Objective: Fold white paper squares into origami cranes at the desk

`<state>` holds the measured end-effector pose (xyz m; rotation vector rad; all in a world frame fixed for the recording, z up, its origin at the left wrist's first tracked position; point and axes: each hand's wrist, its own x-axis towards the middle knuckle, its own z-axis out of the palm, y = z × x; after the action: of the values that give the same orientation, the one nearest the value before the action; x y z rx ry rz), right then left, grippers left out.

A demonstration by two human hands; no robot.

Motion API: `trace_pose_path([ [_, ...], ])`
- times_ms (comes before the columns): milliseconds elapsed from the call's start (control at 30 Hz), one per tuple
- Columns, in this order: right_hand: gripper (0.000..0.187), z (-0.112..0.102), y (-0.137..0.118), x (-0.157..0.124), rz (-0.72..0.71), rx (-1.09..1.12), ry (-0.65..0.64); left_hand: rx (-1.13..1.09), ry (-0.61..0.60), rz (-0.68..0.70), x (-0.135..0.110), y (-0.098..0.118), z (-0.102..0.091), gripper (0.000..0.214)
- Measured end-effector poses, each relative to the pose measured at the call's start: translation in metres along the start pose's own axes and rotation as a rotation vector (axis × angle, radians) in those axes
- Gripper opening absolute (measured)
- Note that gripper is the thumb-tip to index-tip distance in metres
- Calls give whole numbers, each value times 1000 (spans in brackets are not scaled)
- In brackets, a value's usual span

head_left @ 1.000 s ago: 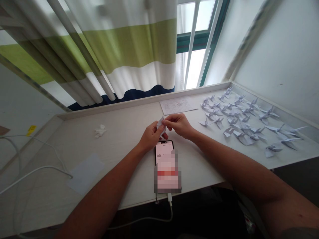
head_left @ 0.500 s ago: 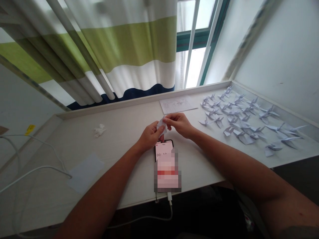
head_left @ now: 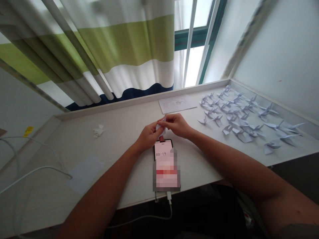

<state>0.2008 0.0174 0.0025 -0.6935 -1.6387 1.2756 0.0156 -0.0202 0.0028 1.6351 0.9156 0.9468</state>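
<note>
Small, white and folded, the paper (head_left: 163,132) sits just beyond the phone (head_left: 163,146), pinched between the left hand (head_left: 148,136) and right hand (head_left: 177,124), partly hidden by fingers.

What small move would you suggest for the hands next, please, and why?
Perhaps press the upper part of the small white paper with the right hand while the left hand steadies it, since both hold it, the right near its top.

The white, raised-edged tabletop (head_left: 127,124) carries folded white paper birds (head_left: 244,135) right, a printed white sheet (head_left: 177,104) far, crumpled white tissue (head_left: 99,131) and a blank white sheet (head_left: 85,172) left, a black-edged phone (head_left: 165,166) near.
</note>
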Motion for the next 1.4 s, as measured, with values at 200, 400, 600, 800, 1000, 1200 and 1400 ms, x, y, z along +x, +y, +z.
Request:
trace_pose_path([
  [200, 51, -3, 2, 3, 37, 109, 7, -45, -30, 22, 1, 5, -1, 43],
  [400, 65, -9, 2, 6, 32, 139, 208, -27, 49, -12, 1, 3, -4, 45],
  [600, 57, 1, -3, 0, -48, -50, 46, 37, 65, 32, 1, 6, -5, 35],
  [800, 62, -2, 0, 1, -29, -38, 97, -4, 32, 12, 0, 4, -4, 32],
  [1000, 57, -5, 5, 3, -19, -5, 136, -43, 150, -4, 3, 0, -5, 38],
  [1200, 52, -8, 7, 4, 14, 6, 109, -85, 272, -31, 7, 0, -8, 31],
  [1400, 59, -8, 9, 5, 59, -10, 120, -127, 251, -51, 7, -1, -11, 33],
])
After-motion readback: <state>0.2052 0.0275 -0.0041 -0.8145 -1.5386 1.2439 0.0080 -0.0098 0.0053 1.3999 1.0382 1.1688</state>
